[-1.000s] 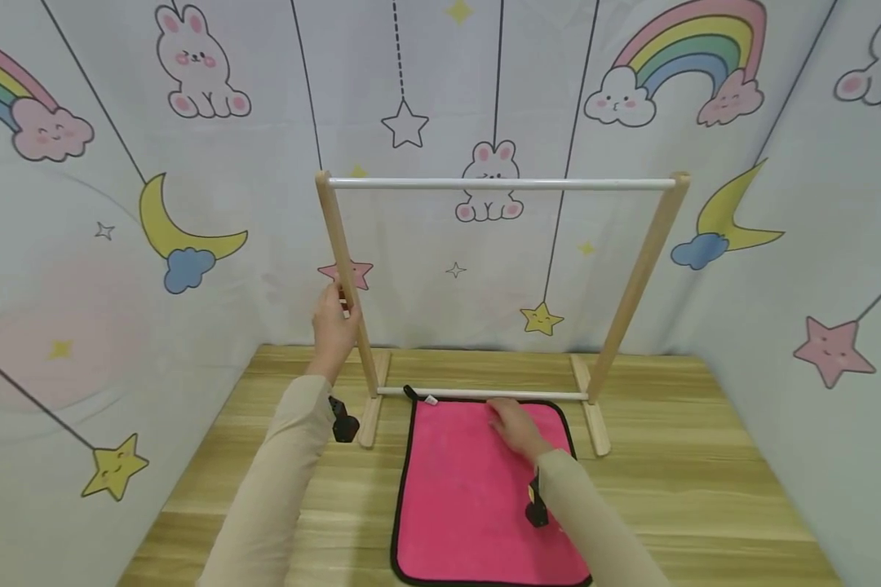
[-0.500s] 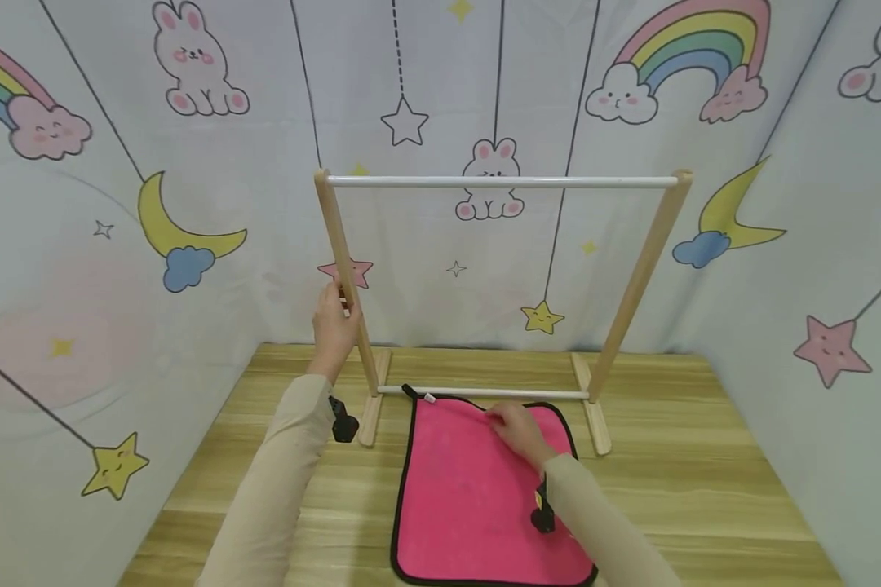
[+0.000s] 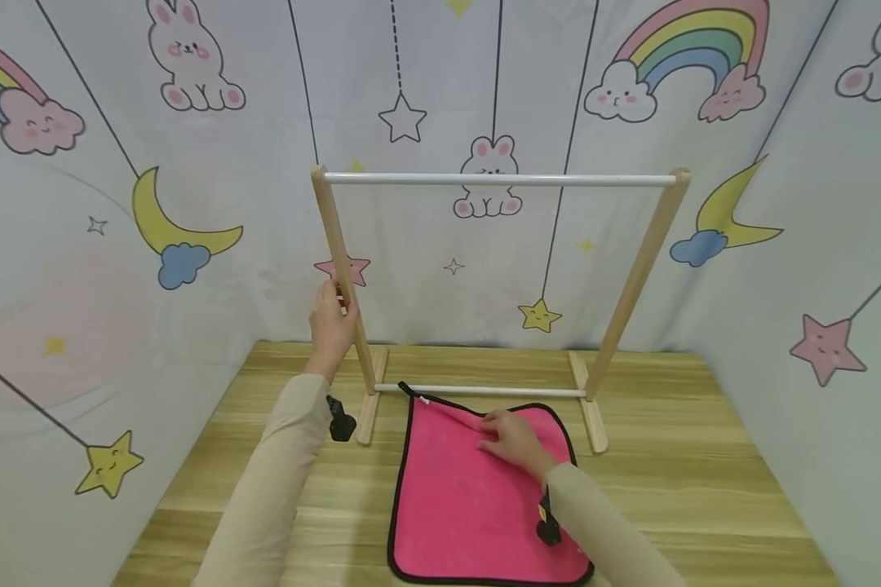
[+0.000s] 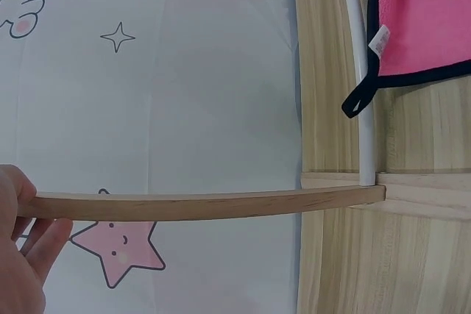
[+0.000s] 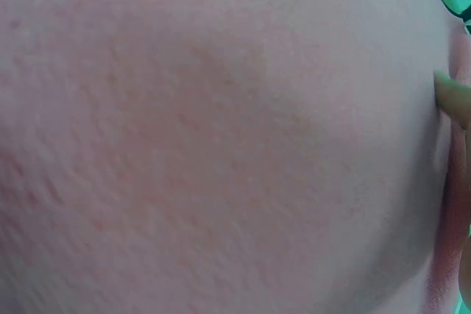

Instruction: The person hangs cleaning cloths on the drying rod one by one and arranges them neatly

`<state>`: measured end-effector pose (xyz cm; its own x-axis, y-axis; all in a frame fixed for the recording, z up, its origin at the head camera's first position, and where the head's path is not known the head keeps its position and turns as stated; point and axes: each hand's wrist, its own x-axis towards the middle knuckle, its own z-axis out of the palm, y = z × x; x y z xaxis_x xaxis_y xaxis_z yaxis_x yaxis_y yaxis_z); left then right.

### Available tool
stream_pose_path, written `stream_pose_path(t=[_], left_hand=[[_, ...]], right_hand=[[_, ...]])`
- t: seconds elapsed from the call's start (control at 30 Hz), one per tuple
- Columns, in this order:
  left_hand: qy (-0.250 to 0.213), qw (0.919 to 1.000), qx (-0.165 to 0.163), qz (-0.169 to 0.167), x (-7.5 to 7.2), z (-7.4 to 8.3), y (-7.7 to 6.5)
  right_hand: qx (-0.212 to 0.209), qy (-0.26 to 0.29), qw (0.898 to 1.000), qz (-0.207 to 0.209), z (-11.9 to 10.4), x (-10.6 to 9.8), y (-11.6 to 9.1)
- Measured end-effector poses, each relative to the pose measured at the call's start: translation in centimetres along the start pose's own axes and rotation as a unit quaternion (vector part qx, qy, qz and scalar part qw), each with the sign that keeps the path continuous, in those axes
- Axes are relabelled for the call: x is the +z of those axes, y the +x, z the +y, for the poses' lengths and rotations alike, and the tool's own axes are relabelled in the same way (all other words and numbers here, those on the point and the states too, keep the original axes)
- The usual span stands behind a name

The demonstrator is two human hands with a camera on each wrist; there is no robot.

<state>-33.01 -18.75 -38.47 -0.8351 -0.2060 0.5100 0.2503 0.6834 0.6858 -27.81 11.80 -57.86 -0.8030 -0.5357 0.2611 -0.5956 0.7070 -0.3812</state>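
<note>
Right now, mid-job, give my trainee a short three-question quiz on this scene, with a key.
1. True or false: the left hand grips the rack's left post.
2. What does the right hand touch? A) the top bar B) the pink cloth C) the table
3. Fill in: the cloth's black loop lies against the rack's lower ____ rod.

Key: 1 true; 2 B; 3 white.
</note>
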Motion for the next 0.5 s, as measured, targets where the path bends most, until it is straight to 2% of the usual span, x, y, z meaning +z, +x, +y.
stream_pose_path(t=[0.23,0.37,0.5], left_hand=[[0.0,1.0,-0.009,-0.003,-0.1,0.0,0.1],[0.0,1.0,-0.007,-0.004,-0.2,0.0,0.0],[-0.001,1.0,-0.005,-0.008,-0.1,0.0,0.0]], right_hand=[[-0.027,-0.038,0.998,0.03,-0.7,0.7,-0.2],[-0.017,-0.041,0.997,0.064,-0.9,1.1,-0.3],[0.0,-0.022,0.996,0.091,-0.9,1.3,-0.3]])
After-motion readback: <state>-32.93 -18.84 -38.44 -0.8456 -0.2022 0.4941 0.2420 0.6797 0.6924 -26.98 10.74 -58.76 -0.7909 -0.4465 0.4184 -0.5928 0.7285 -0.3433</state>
